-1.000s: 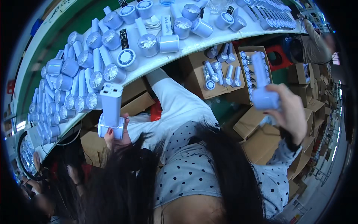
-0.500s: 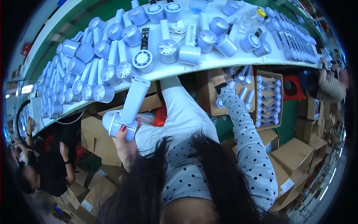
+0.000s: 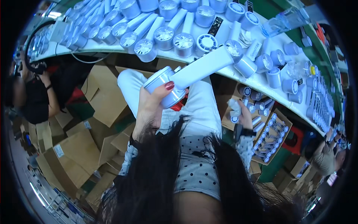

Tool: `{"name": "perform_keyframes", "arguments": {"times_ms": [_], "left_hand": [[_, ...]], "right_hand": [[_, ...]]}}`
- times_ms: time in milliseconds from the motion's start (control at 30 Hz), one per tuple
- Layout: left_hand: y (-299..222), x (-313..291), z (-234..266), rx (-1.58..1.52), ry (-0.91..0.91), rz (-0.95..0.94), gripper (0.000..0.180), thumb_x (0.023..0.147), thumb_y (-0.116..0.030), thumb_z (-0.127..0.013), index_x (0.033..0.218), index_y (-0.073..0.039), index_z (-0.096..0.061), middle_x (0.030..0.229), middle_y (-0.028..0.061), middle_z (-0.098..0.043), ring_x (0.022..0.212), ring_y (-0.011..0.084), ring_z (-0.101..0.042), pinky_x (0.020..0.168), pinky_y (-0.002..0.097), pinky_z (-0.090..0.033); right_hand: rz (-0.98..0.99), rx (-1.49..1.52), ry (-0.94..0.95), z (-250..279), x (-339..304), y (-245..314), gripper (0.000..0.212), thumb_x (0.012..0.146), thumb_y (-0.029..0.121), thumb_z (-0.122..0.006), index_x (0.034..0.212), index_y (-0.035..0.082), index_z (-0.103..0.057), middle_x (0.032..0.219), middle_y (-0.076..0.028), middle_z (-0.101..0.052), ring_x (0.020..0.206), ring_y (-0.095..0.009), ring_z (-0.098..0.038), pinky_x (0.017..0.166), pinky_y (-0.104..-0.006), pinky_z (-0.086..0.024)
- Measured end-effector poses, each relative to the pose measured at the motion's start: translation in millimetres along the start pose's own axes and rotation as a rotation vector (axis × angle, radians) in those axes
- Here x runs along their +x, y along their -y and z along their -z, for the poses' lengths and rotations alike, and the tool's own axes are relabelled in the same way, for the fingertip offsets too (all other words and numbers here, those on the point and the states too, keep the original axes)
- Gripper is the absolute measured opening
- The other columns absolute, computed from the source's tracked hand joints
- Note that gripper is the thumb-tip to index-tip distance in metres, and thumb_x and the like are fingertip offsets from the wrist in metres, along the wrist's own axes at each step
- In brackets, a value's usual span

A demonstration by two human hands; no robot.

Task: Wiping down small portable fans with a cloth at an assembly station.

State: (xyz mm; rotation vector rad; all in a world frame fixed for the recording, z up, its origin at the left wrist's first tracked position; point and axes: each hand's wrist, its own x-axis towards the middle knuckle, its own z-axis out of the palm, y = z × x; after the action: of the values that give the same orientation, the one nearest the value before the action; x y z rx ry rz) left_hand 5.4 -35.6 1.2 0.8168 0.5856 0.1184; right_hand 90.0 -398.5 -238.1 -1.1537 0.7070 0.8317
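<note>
My left hand (image 3: 150, 102) is wrapped round the round head of a pale handheld fan (image 3: 203, 69), thumb on top. The fan's long handle points up and right, just short of the table edge. Off to the right, my right hand (image 3: 245, 116) grips a small pale fan part (image 3: 234, 106) above an open cardboard box (image 3: 226, 121). More fan parts (image 3: 257, 95) lie loose in that box, and what exactly the right hand holds is partly blurred.
Many pale fans cover the white table (image 3: 169, 61). A clear plastic bottle (image 3: 285, 23) lies at the back right. Beside the right hand stands a box (image 3: 287, 116) of fan parts in rows. Cardboard boxes (image 3: 71, 156) crowd the left floor. Co-workers sit at both sides.
My view has turned, shifting the table up and right. The left hand's fan has tilted from upright toward the right. My right hand has come up from the box with a small pale part.
</note>
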Motion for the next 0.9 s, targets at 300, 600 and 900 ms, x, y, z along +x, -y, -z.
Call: {"name": "perform_keyframes", "arguments": {"times_ms": [300, 600, 900], "left_hand": [[1.7, -6.6, -1.2, 0.110, -0.033, -0.013, 0.044, 0.070, -0.019, -0.073, 0.103, 0.003, -0.053, 0.088, 0.0079, -0.061, 0.079, 0.0118, -0.060, 0.070, 0.0245, -0.049], [1.8, -20.9, -4.3, 0.099, -0.018, -0.180, 0.048, 0.066, -0.011, -0.078, 0.104, 0.002, -0.052, 0.094, 0.0063, -0.061, 0.084, 0.0097, -0.058, 0.075, 0.0247, -0.048], [-0.9, -24.1, -6.4, 0.226, -0.047, -0.327, 0.051, 0.063, -0.012, -0.080, 0.104, 0.002, -0.051, 0.092, 0.0058, -0.060, 0.085, 0.0091, -0.058, 0.075, 0.0245, -0.047]], "right_hand": [[0.837, 0.224, 0.043, -171.5, -158.3, 54.0, 0.022, 0.085, -0.004, -0.050, 0.106, -0.002, -0.054, 0.103, -0.011, -0.059, 0.088, -0.015, -0.057, 0.083, -0.0279, -0.046], [1.683, -0.820, -0.105, -287.8, -175.8, 69.6, 0.020, 0.057, 0.000, -0.079, 0.075, 0.006, -0.070, 0.072, 0.000, -0.057, 0.073, -0.016, -0.050, 0.064, -0.0277, -0.040], [1.491, -0.436, -0.237, -286.4, -157.5, 71.3, 0.062, 0.061, 0.008, -0.082, 0.106, 0.004, -0.040, 0.100, -0.005, -0.043, 0.084, -0.014, -0.046, 0.070, -0.0283, -0.035]]}}
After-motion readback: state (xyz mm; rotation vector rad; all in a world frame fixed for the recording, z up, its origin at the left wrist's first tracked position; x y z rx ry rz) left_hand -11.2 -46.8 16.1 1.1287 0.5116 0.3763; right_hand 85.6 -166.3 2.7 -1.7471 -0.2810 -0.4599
